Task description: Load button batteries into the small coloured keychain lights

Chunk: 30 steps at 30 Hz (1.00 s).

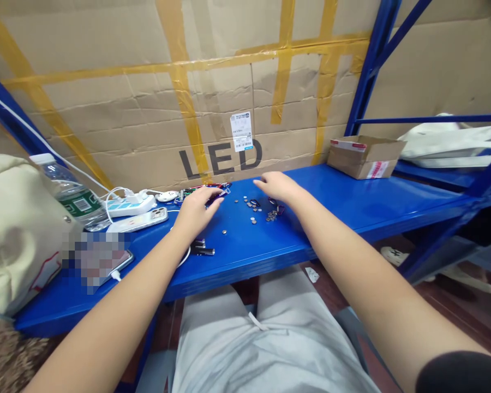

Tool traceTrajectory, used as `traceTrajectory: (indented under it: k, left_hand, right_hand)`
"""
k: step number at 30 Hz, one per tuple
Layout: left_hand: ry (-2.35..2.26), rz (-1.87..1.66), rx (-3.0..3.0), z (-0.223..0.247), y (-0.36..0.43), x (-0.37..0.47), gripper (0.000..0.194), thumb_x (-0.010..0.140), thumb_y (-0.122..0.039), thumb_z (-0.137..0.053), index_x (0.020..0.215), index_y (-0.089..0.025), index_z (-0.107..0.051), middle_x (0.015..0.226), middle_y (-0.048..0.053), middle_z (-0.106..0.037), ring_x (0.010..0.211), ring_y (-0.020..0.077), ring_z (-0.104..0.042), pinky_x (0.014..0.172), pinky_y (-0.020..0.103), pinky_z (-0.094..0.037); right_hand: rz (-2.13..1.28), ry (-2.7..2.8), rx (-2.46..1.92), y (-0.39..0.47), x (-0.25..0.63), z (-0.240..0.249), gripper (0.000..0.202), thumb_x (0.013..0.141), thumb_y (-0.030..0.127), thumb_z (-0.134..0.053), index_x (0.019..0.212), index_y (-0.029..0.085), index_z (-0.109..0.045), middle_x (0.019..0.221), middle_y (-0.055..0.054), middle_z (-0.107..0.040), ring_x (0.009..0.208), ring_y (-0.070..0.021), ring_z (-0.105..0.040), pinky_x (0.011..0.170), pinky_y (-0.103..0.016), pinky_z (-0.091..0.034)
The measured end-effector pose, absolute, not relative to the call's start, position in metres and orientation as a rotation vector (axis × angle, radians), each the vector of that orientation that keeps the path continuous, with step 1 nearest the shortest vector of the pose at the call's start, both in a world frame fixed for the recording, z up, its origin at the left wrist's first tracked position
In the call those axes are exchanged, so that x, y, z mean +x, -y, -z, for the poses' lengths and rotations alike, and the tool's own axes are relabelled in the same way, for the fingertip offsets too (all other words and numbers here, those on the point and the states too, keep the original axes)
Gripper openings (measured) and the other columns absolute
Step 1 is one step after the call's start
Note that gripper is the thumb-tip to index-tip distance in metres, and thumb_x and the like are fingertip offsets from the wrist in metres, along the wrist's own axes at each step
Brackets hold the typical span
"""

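My left hand [197, 210] is over the left part of the blue shelf, thumb and fingers apart, beside a row of small coloured metal pieces [196, 191]. A dark piece with a ring [219, 196] shows at its fingertips; I see no firm grip on it. My right hand [276, 185] hovers further right, fingers loosely bent and apart, with nothing visible in them. In front of it lie dark carabiner-like clips [276, 206] and a small heap of silver button cells [271, 216]. More cells are scattered between the hands. Several short black cylinders [203, 251] lie near my left wrist.
At left are a cream bag [20, 218], a water bottle [76, 194], a power strip [131, 204] and two phones, one white [141, 220]. A small open carton [364, 158] stands at right. Large taped cardboard [147, 109] backs the blue shelf [253, 256].
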<state>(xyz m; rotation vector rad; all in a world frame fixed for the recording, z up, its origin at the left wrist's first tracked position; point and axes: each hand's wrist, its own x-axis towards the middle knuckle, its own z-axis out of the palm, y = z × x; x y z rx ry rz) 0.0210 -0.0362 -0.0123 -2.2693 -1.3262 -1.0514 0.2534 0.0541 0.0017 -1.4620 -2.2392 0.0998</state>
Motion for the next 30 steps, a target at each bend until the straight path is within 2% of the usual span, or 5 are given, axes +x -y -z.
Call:
traceTrajectory:
  k: [5, 10, 17, 21, 30]
  left_hand:
    - [1.502, 1.131, -2.225, 0.008, 0.037, 0.014, 0.023, 0.086, -0.029, -0.058, 0.102, -0.017, -0.07, 0.101, 0.007, -0.073, 0.09, 0.0209, -0.066, 0.083, 0.032, -0.051]
    - [1.542, 1.165, -2.294, 0.01, 0.036, 0.015, 0.021, 0.084, -0.03, -0.058, 0.101, -0.019, -0.066, 0.106, 0.007, -0.071, 0.095, 0.0217, -0.064, 0.088, 0.035, -0.049]
    - [1.827, 1.334, -2.372, 0.018, 0.03, 0.016, 0.011, 0.087, -0.025, -0.044, 0.097, -0.019, -0.044, 0.083, 0.003, -0.062, 0.077, 0.0188, -0.059, 0.076, 0.034, -0.046]
    - [1.921, 1.233, -2.392, 0.017, 0.03, 0.018, 0.024, 0.089, -0.042, -0.042, 0.079, -0.02, -0.045, 0.074, 0.001, -0.055, 0.074, 0.0191, -0.052, 0.072, 0.033, -0.041]
    - [1.852, 1.04, -2.467, -0.01, 0.059, 0.031, 0.032, 0.091, -0.043, -0.038, 0.07, -0.02, -0.045, 0.07, 0.002, -0.057, 0.068, 0.0183, -0.052, 0.062, 0.03, -0.038]
  right_hand:
    - [-0.133, 2.351, -1.888, -0.082, 0.271, 0.011, 0.036, 0.085, 0.042, -0.059, 0.099, 0.011, -0.07, 0.1, -0.02, -0.07, 0.092, -0.0317, -0.065, 0.075, -0.04, -0.049]
    - [-0.065, 2.365, -1.865, -0.087, 0.264, 0.015, 0.022, 0.084, 0.03, -0.06, 0.087, 0.013, -0.073, 0.088, -0.017, -0.071, 0.081, -0.0278, -0.065, 0.067, -0.036, -0.048]
    - [-0.122, 2.453, -0.883, -0.052, 0.235, 0.01, 0.01, 0.085, 0.023, -0.056, 0.082, 0.015, -0.062, 0.086, -0.007, -0.068, 0.077, -0.017, -0.059, 0.069, -0.027, -0.042]
    - [-0.045, 2.511, -0.521, -0.024, 0.212, 0.01, 0.008, 0.086, 0.022, -0.055, 0.086, 0.015, -0.059, 0.089, -0.008, -0.066, 0.079, -0.0167, -0.057, 0.071, -0.026, -0.041]
    - [0.37, 2.538, -0.832, 0.022, 0.208, 0.0, 0.036, 0.097, 0.039, -0.042, 0.116, 0.011, -0.055, 0.095, -0.016, -0.071, 0.083, -0.0255, -0.065, 0.067, -0.031, -0.037]
